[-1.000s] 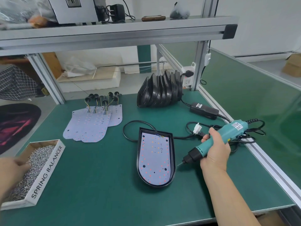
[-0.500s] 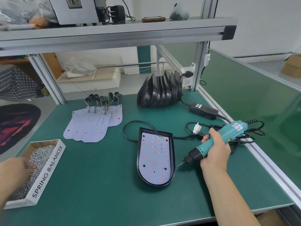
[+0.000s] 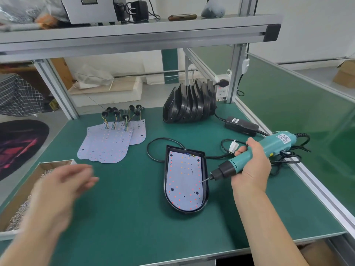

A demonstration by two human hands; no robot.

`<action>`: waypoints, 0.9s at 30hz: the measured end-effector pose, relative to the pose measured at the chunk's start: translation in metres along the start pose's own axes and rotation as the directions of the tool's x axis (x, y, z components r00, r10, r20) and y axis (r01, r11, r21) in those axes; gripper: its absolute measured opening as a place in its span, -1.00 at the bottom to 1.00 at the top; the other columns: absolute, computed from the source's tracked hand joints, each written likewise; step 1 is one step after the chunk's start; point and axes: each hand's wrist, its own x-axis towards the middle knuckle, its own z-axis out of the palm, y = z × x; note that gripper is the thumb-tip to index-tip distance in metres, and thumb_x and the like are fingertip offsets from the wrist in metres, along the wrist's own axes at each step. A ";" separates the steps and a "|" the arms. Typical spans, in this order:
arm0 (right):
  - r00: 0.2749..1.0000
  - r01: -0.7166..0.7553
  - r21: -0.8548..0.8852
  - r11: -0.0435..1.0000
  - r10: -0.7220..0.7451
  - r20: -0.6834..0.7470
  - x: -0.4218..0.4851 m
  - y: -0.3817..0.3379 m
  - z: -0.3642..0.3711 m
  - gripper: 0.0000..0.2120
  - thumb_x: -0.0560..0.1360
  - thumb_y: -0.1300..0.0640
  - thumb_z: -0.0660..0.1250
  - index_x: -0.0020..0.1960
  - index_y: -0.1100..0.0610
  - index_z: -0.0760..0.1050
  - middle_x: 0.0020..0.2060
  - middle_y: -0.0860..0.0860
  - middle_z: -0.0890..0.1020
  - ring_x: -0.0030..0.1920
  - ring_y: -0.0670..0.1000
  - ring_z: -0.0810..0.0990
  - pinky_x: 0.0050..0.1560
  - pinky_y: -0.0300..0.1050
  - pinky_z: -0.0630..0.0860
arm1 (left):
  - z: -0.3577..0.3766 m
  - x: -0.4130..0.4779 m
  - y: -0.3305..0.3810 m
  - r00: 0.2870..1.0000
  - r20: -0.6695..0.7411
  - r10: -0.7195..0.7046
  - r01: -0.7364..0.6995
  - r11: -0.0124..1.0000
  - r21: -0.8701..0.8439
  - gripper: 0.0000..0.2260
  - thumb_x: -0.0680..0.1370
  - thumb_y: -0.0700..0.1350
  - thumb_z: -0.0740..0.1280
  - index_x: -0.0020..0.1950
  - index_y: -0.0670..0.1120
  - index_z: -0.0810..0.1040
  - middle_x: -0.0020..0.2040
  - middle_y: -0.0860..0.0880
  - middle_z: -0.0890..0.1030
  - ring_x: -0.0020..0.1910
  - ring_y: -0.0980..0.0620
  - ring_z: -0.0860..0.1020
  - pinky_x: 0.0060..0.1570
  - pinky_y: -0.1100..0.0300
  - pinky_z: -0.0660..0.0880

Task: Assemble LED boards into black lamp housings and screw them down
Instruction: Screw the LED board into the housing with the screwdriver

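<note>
Two hands: right hand grips teal electric screwdriver; left hand blurred, grasp unreadable.
Work: white LED board seated in black lamp housing on green tabletop.
Risk: angled bit may skid across board.

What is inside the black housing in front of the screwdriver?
A white LED board fills the black housing, with coloured wires at its far end. Whatever lies under the board is covered.

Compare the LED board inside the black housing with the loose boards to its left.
The housed board sits alone inside the black housing; the loose boards overlap, bare on the mat. The loose boards trail wires to black plugs; the housed board shows short wires at its top. Both are pale, round-ended and dotted with LEDs.
</note>
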 end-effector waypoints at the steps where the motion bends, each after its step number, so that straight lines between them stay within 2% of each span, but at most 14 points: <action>1: 1.000 -0.010 0.013 1.000 0.010 0.015 -0.005 0.000 0.005 -0.86 0.51 0.21 0.43 -0.06 0.13 0.46 -0.48 -0.08 0.53 -0.43 -0.12 0.53 -0.33 -0.26 0.52 | 0.023 -0.017 0.003 0.992 0.127 -0.021 0.025 0.999 -0.030 -0.93 0.53 -0.31 0.40 -0.02 -0.20 0.62 -0.29 0.01 0.68 -0.34 0.12 0.65 -0.24 0.32 0.61; 3: 0.998 -0.025 0.024 0.999 0.024 0.052 -0.016 -0.001 0.012 -0.86 0.51 0.19 0.42 -0.06 0.12 0.44 -0.47 -0.07 0.52 -0.44 -0.10 0.51 -0.36 -0.27 0.50 | 0.067 -0.055 0.011 0.918 0.384 -0.102 0.147 0.985 -0.090 -0.92 0.43 -0.25 0.46 -0.12 -0.24 0.63 -0.31 -0.08 0.64 -0.37 0.08 0.63 -0.36 0.35 0.54; 5: 0.996 -0.026 0.034 0.999 0.023 0.086 -0.025 -0.001 0.019 -0.85 0.52 0.19 0.40 -0.06 0.11 0.42 -0.48 -0.07 0.51 -0.46 -0.11 0.50 -0.40 -0.29 0.47 | 0.096 -0.078 0.012 0.816 0.547 -0.187 0.301 0.946 -0.125 -0.85 0.32 -0.19 0.50 -0.18 -0.23 0.66 -0.29 -0.14 0.63 -0.37 0.06 0.62 -0.38 0.33 0.54; 8: 0.994 -0.020 0.040 0.999 0.015 0.113 -0.035 -0.004 0.026 -0.85 0.53 0.21 0.38 -0.08 0.10 0.40 -0.50 -0.10 0.51 -0.49 -0.13 0.49 -0.44 -0.32 0.45 | 0.115 -0.091 0.021 0.706 0.665 -0.243 0.438 0.888 -0.140 -0.92 0.35 -0.23 0.46 -0.20 -0.22 0.69 -0.28 -0.16 0.62 -0.36 0.05 0.62 -0.36 0.32 0.56; 10: 0.991 -0.021 0.035 0.999 0.016 0.130 -0.041 -0.004 0.028 -0.86 0.54 0.21 0.38 -0.07 0.11 0.41 -0.50 -0.10 0.51 -0.50 -0.13 0.49 -0.45 -0.32 0.45 | 0.122 -0.092 0.023 0.664 0.702 -0.259 0.485 0.863 -0.140 -0.91 0.37 -0.25 0.44 -0.18 -0.23 0.71 -0.26 -0.17 0.62 -0.35 0.05 0.63 -0.35 0.32 0.57; 14: 0.991 -0.038 0.035 0.999 0.033 0.126 -0.044 -0.004 0.028 -0.85 0.54 0.21 0.39 -0.05 0.12 0.40 -0.50 -0.08 0.51 -0.50 -0.13 0.49 -0.46 -0.31 0.45 | 0.126 -0.092 0.026 0.629 0.722 -0.289 0.559 0.814 -0.162 -0.83 0.36 -0.27 0.45 -0.07 -0.27 0.61 -0.25 -0.16 0.61 -0.39 0.05 0.61 -0.40 0.32 0.56; 20: 0.992 -0.042 0.024 0.999 0.039 0.117 -0.042 -0.008 0.025 -0.84 0.52 0.18 0.39 -0.03 0.12 0.40 -0.47 -0.05 0.50 -0.48 -0.10 0.47 -0.45 -0.31 0.43 | 0.124 -0.091 0.025 0.596 0.744 -0.302 0.626 0.755 -0.194 -0.97 0.38 -0.26 0.45 -0.26 -0.19 0.64 -0.26 -0.15 0.60 -0.41 0.08 0.59 -0.43 0.35 0.55; 27: 0.990 -0.055 0.000 0.998 0.054 0.132 -0.040 -0.007 0.022 -0.83 0.53 0.17 0.39 -0.01 0.12 0.39 -0.43 -0.03 0.49 -0.46 -0.08 0.45 -0.44 -0.30 0.42 | 0.123 -0.086 0.024 0.612 0.728 -0.310 0.644 0.730 -0.230 -0.93 0.34 -0.37 0.43 -0.20 -0.31 0.67 -0.23 -0.20 0.60 -0.31 -0.02 0.66 -0.31 0.31 0.61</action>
